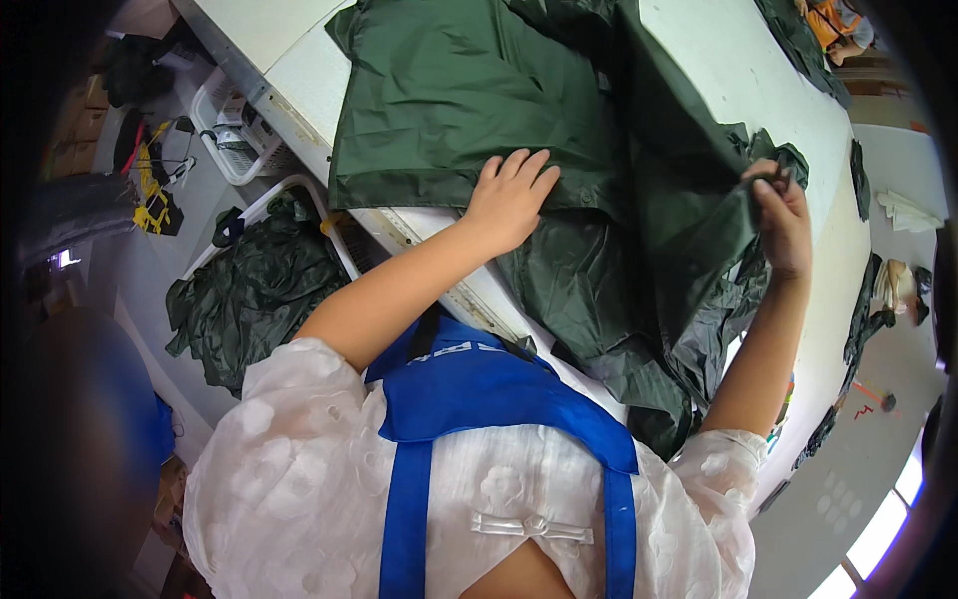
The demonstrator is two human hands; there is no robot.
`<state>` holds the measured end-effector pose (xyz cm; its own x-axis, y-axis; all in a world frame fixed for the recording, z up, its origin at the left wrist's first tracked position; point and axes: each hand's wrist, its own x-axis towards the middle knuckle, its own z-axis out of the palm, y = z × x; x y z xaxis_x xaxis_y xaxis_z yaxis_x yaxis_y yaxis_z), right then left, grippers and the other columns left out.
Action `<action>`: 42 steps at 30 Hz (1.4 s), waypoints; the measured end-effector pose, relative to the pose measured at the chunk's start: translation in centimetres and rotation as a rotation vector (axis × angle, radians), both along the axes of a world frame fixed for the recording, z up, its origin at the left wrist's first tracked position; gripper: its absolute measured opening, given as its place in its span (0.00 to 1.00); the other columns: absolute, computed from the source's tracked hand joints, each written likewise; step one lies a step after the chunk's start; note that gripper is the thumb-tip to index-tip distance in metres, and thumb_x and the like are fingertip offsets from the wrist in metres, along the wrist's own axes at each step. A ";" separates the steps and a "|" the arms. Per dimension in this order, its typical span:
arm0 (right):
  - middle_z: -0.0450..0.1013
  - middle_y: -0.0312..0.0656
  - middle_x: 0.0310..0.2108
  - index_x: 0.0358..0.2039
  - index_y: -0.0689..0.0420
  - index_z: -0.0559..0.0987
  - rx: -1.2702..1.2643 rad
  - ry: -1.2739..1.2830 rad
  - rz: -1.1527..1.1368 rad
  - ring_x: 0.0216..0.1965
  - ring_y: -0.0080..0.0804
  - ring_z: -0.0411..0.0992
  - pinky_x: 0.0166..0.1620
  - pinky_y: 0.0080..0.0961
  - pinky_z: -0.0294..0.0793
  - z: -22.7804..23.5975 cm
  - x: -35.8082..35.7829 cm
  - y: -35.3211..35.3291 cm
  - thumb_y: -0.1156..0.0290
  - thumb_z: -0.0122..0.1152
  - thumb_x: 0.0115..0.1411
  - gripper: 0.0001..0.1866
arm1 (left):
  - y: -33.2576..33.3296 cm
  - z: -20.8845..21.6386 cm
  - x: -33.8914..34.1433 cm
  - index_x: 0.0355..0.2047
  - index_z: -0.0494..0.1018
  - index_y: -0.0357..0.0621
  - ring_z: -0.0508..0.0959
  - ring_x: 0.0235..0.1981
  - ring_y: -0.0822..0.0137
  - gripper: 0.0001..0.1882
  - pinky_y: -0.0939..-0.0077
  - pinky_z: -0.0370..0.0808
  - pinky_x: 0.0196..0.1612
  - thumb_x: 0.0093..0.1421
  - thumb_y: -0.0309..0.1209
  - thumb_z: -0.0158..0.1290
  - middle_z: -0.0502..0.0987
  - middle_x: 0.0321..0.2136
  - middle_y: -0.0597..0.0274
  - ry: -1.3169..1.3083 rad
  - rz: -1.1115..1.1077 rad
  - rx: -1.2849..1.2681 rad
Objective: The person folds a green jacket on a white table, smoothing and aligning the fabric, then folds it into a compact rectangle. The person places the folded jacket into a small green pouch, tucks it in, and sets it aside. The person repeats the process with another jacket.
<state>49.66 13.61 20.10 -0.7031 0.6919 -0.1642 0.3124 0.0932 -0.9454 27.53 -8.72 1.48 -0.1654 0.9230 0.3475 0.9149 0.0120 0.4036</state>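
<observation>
A dark green garment of thin, slightly shiny fabric (459, 110) lies spread over the white table, its near part hanging over the edge in front of me. My left hand (509, 200) rests flat on it with the fingers apart, close to a straight hemmed edge. Off to the right, my right hand (783, 220) is closed on an edge of the same garment and holds it raised, so a fold of fabric (689, 190) stands up between my hands. Bunched green fabric lies behind and below the right hand.
White tabletop (299, 90) shows at the left, with a metal edge. Below it stand a white basket (235, 125) and a container heaped with dark green fabric (264, 290). More dark garments (803, 45) lie at the far right, where a person in orange (833, 22) is partly visible.
</observation>
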 end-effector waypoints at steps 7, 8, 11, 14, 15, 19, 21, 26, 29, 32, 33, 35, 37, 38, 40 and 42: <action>0.75 0.33 0.36 0.41 0.58 0.77 0.021 0.275 -0.350 0.37 0.18 0.72 0.39 0.12 0.69 3.0 9.9 8.5 0.73 0.54 0.63 0.08 | 2.5 3.4 -3.1 0.33 0.77 0.48 0.75 0.38 0.61 0.11 0.67 0.70 0.41 0.48 0.26 0.52 0.76 0.32 0.66 -0.024 -0.251 0.262; 0.76 0.35 0.38 0.41 0.59 0.77 0.018 0.363 -0.377 0.38 0.21 0.73 0.41 0.15 0.72 4.1 11.0 9.5 0.73 0.53 0.64 0.08 | 1.3 5.5 -4.6 0.32 0.77 0.48 0.76 0.38 0.61 0.10 0.67 0.71 0.41 0.47 0.25 0.53 0.77 0.33 0.66 0.008 -0.276 0.355; 0.76 0.41 0.37 0.42 0.62 0.77 0.092 0.445 -0.401 0.36 0.29 0.75 0.40 0.22 0.75 7.0 14.4 11.3 0.74 0.51 0.65 0.09 | -3.8 9.2 -10.2 0.27 0.78 0.47 0.75 0.36 0.62 0.08 0.68 0.71 0.41 0.44 0.24 0.54 0.78 0.34 0.66 0.151 -0.224 0.443; 0.76 0.40 0.38 0.43 0.63 0.77 0.244 0.331 -0.408 0.37 0.25 0.75 0.40 0.19 0.74 7.4 10.2 7.8 0.73 0.50 0.65 0.11 | -9.3 7.6 -14.3 0.31 0.78 0.50 0.72 0.45 0.55 0.17 0.62 0.67 0.49 0.43 0.17 0.50 0.74 0.45 0.61 0.211 0.140 0.017; 0.76 0.37 0.36 0.43 0.62 0.77 0.296 0.235 -0.337 0.35 0.22 0.73 0.38 0.17 0.72 6.6 7.7 6.3 0.72 0.51 0.65 0.11 | -10.6 6.4 -14.0 0.34 0.78 0.51 0.70 0.47 0.54 0.19 0.61 0.67 0.50 0.43 0.16 0.50 0.72 0.47 0.59 0.251 0.199 -0.086; 0.68 0.26 0.26 0.40 0.56 0.78 0.349 -0.200 0.005 0.28 0.11 0.61 0.30 0.11 0.57 1.0 -2.1 -1.8 0.71 0.57 0.60 0.08 | -13.5 3.5 -9.2 0.41 0.76 0.49 0.71 0.45 0.52 0.20 0.62 0.70 0.48 0.46 0.19 0.51 0.71 0.42 0.56 -0.105 0.195 -0.054; 0.71 0.32 0.30 0.40 0.61 0.77 0.302 -0.218 0.173 0.30 0.15 0.67 0.33 0.14 0.66 -1.9 -5.5 -5.4 0.81 0.56 0.55 0.11 | -13.7 2.2 -5.1 0.41 0.75 0.46 0.75 0.41 0.53 0.14 0.64 0.72 0.45 0.53 0.24 0.52 0.73 0.41 0.53 -0.658 0.246 -0.187; 0.72 0.50 0.31 0.35 0.64 0.76 0.324 -0.254 0.677 0.33 0.46 0.73 0.37 0.32 0.71 -8.0 -10.5 -11.8 0.72 0.64 0.52 0.12 | -11.3 -2.7 -0.3 0.54 0.62 0.38 0.76 0.30 0.69 0.27 0.76 0.73 0.32 0.55 0.25 0.56 0.76 0.38 0.55 -1.054 0.406 -0.308; 0.72 0.50 0.29 0.33 0.62 0.76 0.328 -0.264 0.767 0.32 0.47 0.71 0.37 0.36 0.70 -12.4 -11.0 -14.0 0.66 0.63 0.54 0.12 | -10.0 -4.6 0.0 0.51 0.63 0.39 0.74 0.30 0.71 0.23 0.79 0.70 0.29 0.55 0.22 0.55 0.75 0.36 0.59 -1.644 0.462 -0.317; 0.71 0.47 0.24 0.33 0.63 0.76 0.121 -0.361 0.706 0.28 0.39 0.70 0.34 0.34 0.68 -14.8 -11.1 -14.9 0.67 0.62 0.55 0.12 | -9.5 -3.4 0.0 0.46 0.65 0.42 0.72 0.29 0.74 0.17 0.82 0.67 0.28 0.56 0.20 0.53 0.74 0.33 0.63 -1.953 0.459 -0.159; 0.70 0.46 0.22 0.33 0.63 0.76 0.037 -0.382 0.659 0.26 0.36 0.69 0.33 0.33 0.68 -15.1 -11.0 -15.1 0.67 0.61 0.56 0.11 | -9.4 -2.4 0.0 0.46 0.65 0.42 0.72 0.30 0.74 0.17 0.82 0.67 0.28 0.56 0.20 0.52 0.74 0.33 0.63 -1.944 0.437 -0.090; 0.68 0.43 0.20 0.33 0.63 0.76 -0.015 -0.387 0.619 0.24 0.29 0.66 0.31 0.29 0.66 -15.1 -10.8 -15.2 0.68 0.61 0.56 0.10 | -9.8 -1.1 0.0 0.45 0.65 0.41 0.73 0.30 0.74 0.14 0.83 0.69 0.30 0.58 0.21 0.52 0.73 0.34 0.63 -1.866 0.374 0.043; 0.66 0.40 0.19 0.33 0.63 0.76 -0.066 -0.377 0.590 0.24 0.24 0.63 0.30 0.26 0.65 -15.2 -10.4 -15.3 0.69 0.60 0.57 0.10 | -9.9 -0.8 -0.3 0.45 0.65 0.41 0.73 0.31 0.74 0.13 0.83 0.69 0.30 0.59 0.22 0.52 0.73 0.34 0.64 -1.808 0.327 0.056; 0.66 0.39 0.19 0.33 0.63 0.76 -0.091 -0.363 0.582 0.24 0.23 0.62 0.30 0.25 0.65 -15.2 -10.2 -15.4 0.69 0.60 0.57 0.09 | -9.9 -0.7 -0.5 0.45 0.66 0.41 0.74 0.31 0.74 0.13 0.83 0.70 0.31 0.60 0.23 0.52 0.73 0.33 0.64 -1.778 0.303 0.062; 0.66 0.37 0.19 0.33 0.63 0.76 -0.118 -0.332 0.571 0.24 0.21 0.62 0.29 0.24 0.64 -15.2 -10.0 -15.4 0.70 0.60 0.57 0.09 | -9.8 -1.2 -1.0 0.41 0.69 0.40 0.74 0.30 0.74 0.08 0.83 0.71 0.32 0.61 0.25 0.53 0.73 0.32 0.64 -1.705 0.244 0.073; 0.66 0.36 0.19 0.33 0.64 0.76 -0.122 -0.297 0.567 0.24 0.21 0.61 0.29 0.24 0.64 -15.1 -9.9 -15.5 0.70 0.60 0.57 0.09 | -9.6 -1.1 -1.4 0.38 0.71 0.40 0.74 0.29 0.74 0.05 0.82 0.71 0.32 0.61 0.25 0.53 0.73 0.31 0.65 -1.631 0.188 0.049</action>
<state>39.73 -1.84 5.04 -0.8664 0.1915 -0.4612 0.4956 0.2179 -0.8408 26.18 -18.35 0.41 -0.4658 0.8430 -0.2691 -0.4643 0.0260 0.8853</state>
